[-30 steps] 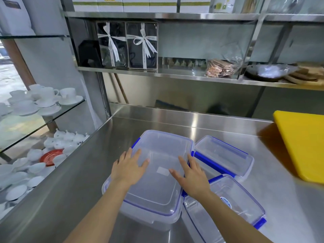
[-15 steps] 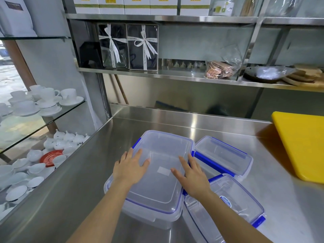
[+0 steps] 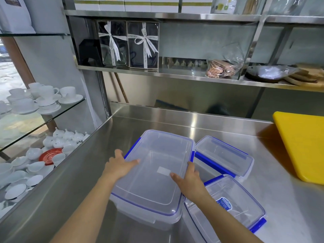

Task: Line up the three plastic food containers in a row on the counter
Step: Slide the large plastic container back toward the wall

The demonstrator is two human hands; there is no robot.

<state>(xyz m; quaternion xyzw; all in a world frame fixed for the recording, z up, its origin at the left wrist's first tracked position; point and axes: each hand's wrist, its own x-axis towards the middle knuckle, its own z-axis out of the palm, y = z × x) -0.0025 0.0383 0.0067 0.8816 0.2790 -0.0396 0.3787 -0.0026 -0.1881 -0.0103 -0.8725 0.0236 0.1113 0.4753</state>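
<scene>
Clear rectangular plastic container with blue clips, largest of three [image 3: 152,174], was held at its long sides by left hand [image 3: 119,165] and right hand [image 3: 190,179], on the steel counter [image 3: 289,207]. Two smaller lidded containers [image 3: 222,155] [image 3: 233,206] were crowded alongside. Level lifting, clear of neighbours, was judged advisable.

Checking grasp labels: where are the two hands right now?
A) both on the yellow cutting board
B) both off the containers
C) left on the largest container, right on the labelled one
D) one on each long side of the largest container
D: the left hand and right hand sit on opposite long edges of the largest container, thumbs resting on its lid.
</scene>
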